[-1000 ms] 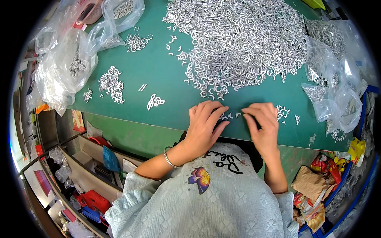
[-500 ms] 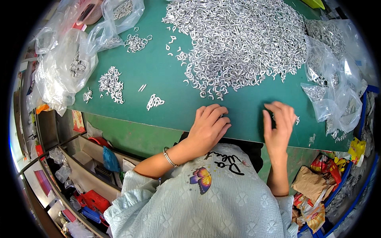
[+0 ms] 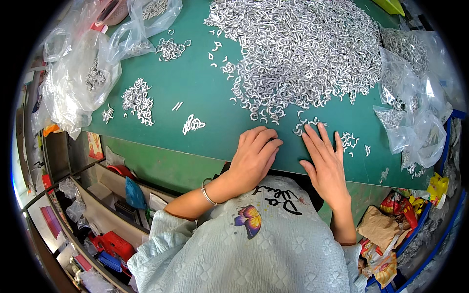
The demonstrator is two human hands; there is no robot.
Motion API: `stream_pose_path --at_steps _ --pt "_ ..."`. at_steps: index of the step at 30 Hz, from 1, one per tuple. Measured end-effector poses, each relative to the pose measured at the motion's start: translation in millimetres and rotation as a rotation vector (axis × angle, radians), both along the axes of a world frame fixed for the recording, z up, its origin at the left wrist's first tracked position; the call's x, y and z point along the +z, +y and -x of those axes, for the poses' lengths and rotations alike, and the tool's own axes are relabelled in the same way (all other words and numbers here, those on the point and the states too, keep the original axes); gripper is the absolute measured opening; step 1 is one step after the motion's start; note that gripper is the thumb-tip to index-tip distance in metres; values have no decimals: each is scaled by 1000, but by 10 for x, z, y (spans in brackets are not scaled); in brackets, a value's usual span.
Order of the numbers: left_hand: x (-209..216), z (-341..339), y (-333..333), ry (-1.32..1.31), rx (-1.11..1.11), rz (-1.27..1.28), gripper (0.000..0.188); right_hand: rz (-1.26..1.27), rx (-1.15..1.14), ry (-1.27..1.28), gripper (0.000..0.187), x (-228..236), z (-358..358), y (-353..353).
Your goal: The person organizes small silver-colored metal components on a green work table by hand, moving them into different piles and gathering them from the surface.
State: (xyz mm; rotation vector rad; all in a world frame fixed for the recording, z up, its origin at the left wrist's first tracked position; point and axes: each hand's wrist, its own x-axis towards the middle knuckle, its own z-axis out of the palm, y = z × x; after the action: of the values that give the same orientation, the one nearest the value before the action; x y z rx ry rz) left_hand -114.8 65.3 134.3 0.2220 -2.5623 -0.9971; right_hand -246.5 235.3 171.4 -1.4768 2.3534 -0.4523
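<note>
A large heap of small silvery curved metal pieces (image 3: 308,53) spreads over the green table (image 3: 161,97). My right hand (image 3: 325,163) lies flat and open near the table's front edge, palm down. Its fingertips touch or nearly touch a few loose curved pieces (image 3: 299,128) below the heap. Beside it, to the right, is a small cluster of the same kind of pieces (image 3: 349,140). My left hand (image 3: 256,152) rests on the table edge with its fingers curled under; whatever they hold is hidden.
Small piles of metal parts (image 3: 138,102) and ring-like pieces (image 3: 171,49) lie on the left. Clear plastic bags (image 3: 73,88) stand at the far left, more bags (image 3: 415,117) at the right. Below are a drawer unit (image 3: 102,195) and a blue-framed shelf (image 3: 439,229) with wrappers.
My right hand has moved left from over the small right-hand cluster, uncovering it, and its fingers have straightened. Loose curved pieces now lie at its fingertips. My left hand has barely moved.
</note>
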Motion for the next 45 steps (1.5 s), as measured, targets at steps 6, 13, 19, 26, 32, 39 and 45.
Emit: stream_pose_path --at_steps 6,13,19,26,32,39,45 --pt "43 66 9 10 10 12 30 128 -100 72 43 4 11 8" --pt "92 342 63 6 72 67 31 202 -153 54 42 -32 11 73" --pt "33 256 6 -34 24 130 26 66 -1 47 42 -30 -166 -21" --pt "126 195 68 -41 -27 57 22 189 -147 59 43 -142 -42 -86" --pt "68 39 -26 -60 -91 69 29 36 -91 109 46 -58 -121 -20" --pt "111 28 2 -27 -21 40 36 60 -21 35 46 -34 -257 18" --pt "83 75 82 -9 -118 73 35 222 -198 78 42 -149 -19 41"
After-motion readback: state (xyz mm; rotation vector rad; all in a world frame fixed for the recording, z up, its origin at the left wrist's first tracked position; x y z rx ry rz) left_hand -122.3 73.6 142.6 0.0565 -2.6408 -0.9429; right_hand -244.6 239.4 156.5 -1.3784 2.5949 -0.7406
